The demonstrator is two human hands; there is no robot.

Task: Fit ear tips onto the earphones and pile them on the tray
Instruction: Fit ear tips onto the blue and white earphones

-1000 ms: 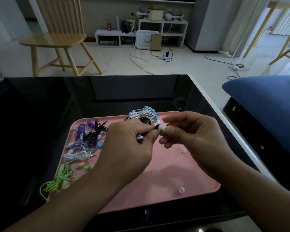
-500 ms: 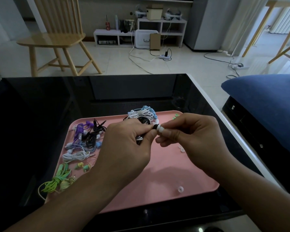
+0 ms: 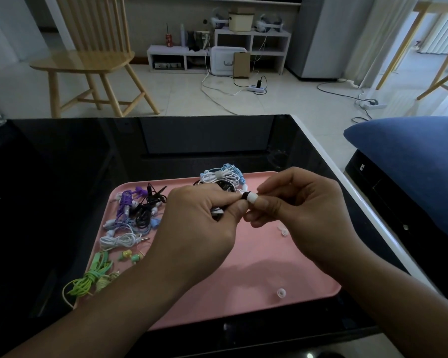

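Above the pink tray (image 3: pixel 256 288), my left hand (image 3: pixel 199 228) pinches a black earbud (image 3: pixel 244 196), its cable bunched under my fingers. My right hand (image 3: pixel 298 210) pinches a white ear tip (image 3: pixel 252 197) that sits on the end of that earbud. Two loose clear ear tips lie on the tray, one (image 3: pixel 283 231) beside my right hand and one (image 3: pixel 281 293) near the front right corner. Coiled earphones in purple, black and white (image 3: pixel 132 215) are heaped at the tray's left. A green set (image 3: pixel 93 277) hangs over its left front edge, and a blue and white bundle (image 3: pixel 224 175) lies at the back.
The tray rests on a glossy black table (image 3: pixel 62 189) with a white right edge. A blue cushion (image 3: pixel 411 161) is at the right. A wooden chair (image 3: pixel 88 60), low white shelves and floor cables stand beyond the table.
Both hands stay pinched together over the tray and have shifted only slightly. The white ear tip remains at the earbud's end between my fingers.
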